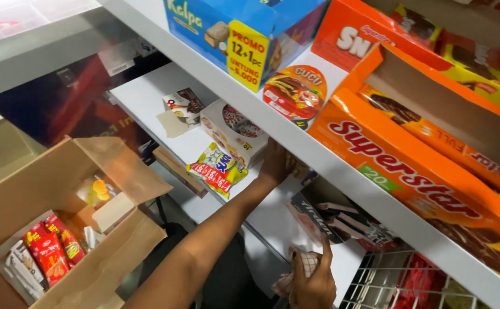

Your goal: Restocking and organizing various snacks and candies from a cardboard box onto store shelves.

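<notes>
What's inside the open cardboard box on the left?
The cardboard box holds red snack packets and white wrapped bars standing at one end. Its flaps hide the rest.

A shop — white shelves (295,143) of boxed snacks (410,171).

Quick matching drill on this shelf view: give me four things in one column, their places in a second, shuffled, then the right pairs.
Things:
1. blue box
2. cardboard box
3. checked cloth
4. yellow snack bag

Places:
A. lower left, open, packets inside
B. under the right hand, bottom of the view
C. upper shelf, top centre
D. lower shelf, left of the left hand

Pairs: 1-C, 2-A, 3-B, 4-D
</notes>
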